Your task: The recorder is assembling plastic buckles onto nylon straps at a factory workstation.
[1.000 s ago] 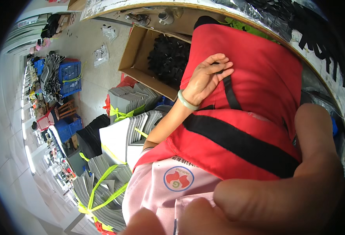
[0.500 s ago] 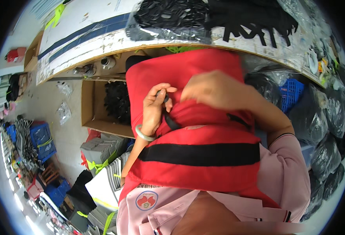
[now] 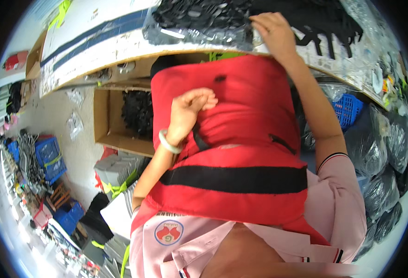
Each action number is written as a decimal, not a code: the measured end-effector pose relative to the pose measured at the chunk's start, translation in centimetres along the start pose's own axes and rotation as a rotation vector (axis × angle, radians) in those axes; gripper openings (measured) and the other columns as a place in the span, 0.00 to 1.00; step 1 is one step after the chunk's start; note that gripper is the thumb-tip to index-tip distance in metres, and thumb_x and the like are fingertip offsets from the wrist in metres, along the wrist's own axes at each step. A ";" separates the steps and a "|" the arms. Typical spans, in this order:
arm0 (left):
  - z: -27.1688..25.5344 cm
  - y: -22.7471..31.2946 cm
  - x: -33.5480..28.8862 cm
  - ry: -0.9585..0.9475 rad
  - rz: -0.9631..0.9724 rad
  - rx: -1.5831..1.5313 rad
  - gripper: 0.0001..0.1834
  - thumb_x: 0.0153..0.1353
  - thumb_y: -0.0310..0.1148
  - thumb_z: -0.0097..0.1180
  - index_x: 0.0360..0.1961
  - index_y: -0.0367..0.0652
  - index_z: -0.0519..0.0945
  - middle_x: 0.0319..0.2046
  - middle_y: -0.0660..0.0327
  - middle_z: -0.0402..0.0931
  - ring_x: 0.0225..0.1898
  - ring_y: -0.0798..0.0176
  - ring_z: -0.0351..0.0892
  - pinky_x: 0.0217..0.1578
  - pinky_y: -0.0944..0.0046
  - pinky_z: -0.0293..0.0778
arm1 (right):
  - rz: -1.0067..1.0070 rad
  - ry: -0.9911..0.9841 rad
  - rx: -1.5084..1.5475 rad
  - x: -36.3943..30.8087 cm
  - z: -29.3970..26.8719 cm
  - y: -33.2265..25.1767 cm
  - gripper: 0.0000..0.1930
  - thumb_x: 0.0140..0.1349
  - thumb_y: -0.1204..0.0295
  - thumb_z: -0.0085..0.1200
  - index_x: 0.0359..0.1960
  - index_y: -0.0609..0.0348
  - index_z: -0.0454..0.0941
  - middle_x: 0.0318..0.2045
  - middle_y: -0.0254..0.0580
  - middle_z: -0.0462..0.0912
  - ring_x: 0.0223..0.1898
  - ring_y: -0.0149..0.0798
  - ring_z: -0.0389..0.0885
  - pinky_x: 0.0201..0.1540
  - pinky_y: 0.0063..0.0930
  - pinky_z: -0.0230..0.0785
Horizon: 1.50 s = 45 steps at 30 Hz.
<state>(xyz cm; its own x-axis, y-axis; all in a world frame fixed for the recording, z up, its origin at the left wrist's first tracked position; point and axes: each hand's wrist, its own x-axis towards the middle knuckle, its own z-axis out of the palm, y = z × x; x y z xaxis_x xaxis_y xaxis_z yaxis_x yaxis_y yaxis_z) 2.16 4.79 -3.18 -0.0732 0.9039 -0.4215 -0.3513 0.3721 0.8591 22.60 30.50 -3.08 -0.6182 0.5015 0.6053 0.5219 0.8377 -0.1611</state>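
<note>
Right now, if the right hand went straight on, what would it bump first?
Probably the heap of small, shiny black pieces just left of the fingers, though depth is unclear.

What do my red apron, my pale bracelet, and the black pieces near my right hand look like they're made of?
Red apron: matte cloth, judging by its soft folds. Pale bracelet: smooth with a slight sheen, perhaps stone or plastic. Black pieces: glossy highlights hint at plastic, but they're too small to be sure.

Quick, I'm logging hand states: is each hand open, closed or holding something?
Left hand: fingers curled over the red apron; holding unclear.
Right hand: fingertips beside the black pieces; grip can't be told.
</note>
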 end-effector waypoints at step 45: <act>-1.1 13.3 20.9 0.338 0.904 0.978 0.18 0.54 0.42 0.65 0.41 0.41 0.82 0.30 0.51 0.80 0.31 0.49 0.80 0.35 0.56 0.76 | 0.631 -0.294 0.889 -1.3 -5.4 -11.6 0.10 0.64 0.71 0.55 0.42 0.64 0.78 0.30 0.40 0.82 0.30 0.27 0.77 0.35 0.21 0.70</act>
<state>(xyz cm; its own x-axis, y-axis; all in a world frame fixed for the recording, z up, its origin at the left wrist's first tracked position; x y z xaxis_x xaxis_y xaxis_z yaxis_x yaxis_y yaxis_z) -5.11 28.41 -0.92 -0.1935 0.8662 0.4607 0.7244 -0.1905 0.6625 20.56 18.93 2.22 -0.5677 0.8226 0.0317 0.2585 0.2147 -0.9419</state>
